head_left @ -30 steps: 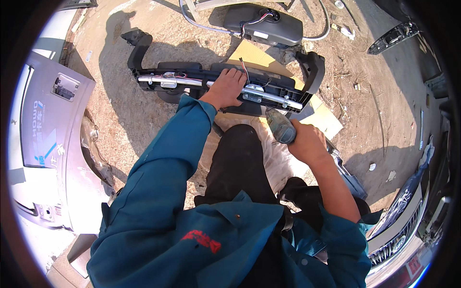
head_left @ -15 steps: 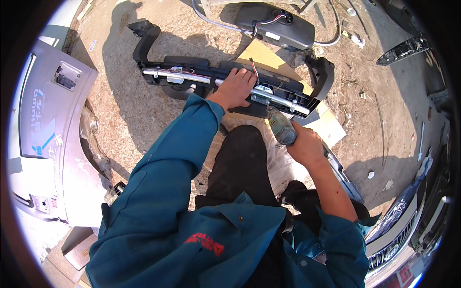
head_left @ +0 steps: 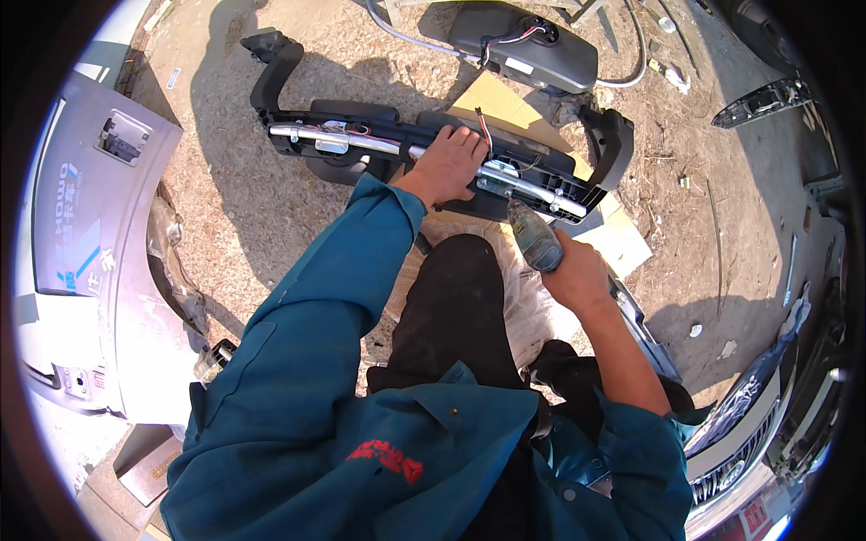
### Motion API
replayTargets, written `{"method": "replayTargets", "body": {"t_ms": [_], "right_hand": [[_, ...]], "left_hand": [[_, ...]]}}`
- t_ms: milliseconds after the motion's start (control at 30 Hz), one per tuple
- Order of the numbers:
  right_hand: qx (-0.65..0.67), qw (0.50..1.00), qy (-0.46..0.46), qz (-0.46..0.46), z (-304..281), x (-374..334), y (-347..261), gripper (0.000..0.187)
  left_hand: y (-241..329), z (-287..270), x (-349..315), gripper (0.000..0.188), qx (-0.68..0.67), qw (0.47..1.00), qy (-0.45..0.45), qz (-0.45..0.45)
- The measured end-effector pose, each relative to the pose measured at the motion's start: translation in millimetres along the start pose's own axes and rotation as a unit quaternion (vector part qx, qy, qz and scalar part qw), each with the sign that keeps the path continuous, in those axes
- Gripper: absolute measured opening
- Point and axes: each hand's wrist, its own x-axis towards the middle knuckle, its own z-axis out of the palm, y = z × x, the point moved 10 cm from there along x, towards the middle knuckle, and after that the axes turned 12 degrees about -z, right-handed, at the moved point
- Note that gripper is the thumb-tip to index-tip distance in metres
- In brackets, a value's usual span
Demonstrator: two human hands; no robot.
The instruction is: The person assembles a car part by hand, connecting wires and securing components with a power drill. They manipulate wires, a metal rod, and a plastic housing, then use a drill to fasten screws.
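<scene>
A long black truck mirror assembly (head_left: 541,162) lies ahead of me, its open back facing up, with a silver tube (head_left: 361,141) along it and curved black arms at both ends. My left hand (head_left: 447,164) grips its middle, fingers bent over the tube and housing; what lies under the palm is hidden. In my right hand (head_left: 577,273) is a power drill (head_left: 535,238), its front end at the metal bracket (head_left: 496,187) right of my left hand. The drill's handle is covered by my fingers. A thin wire with a connector (head_left: 481,117) sticks up beside my left fingertips.
A second black mirror (head_left: 528,50) with loose wires lies beyond, near a grey hose (head_left: 631,72). Cardboard (head_left: 613,236) lies under the assembly. A silver vehicle panel (head_left: 135,270) stands at left; a front grille (head_left: 744,455) is at lower right. Dirt ground surrounds everything.
The mirror assembly, my left hand and the drill appear slightly farther right, as does the background at the top. Both hands keep their holds, and the drill's front end remains at the bracket.
</scene>
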Motion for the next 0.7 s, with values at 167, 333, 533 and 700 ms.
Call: {"method": "replayTargets", "body": {"t_ms": [167,333,533,700], "right_hand": [[0.026,0.999,0.019,0.017,1.9,-5.2,4.2,0.040],[0.038,0.999,0.025,0.009,10.5,-1.7,7.2,0.037],[0.055,0.998,0.013,0.040,4.4,1.8,-0.9,0.044],[0.192,0.974,0.050,0.105,19.4,-0.2,13.7,0.052]], "left_hand": [[1.3,-3.9,-0.3,0.097,-0.002,1.000,0.010,0.002],[1.4,-3.8,-0.3,0.098,-0.005,1.000,0.018,0.003],[-1.4,0.9,-2.7,0.099,0.001,1.000,0.013,-0.002],[1.8,-6.1,-0.8,0.097,0.009,1.000,0.024,0.002]]}}
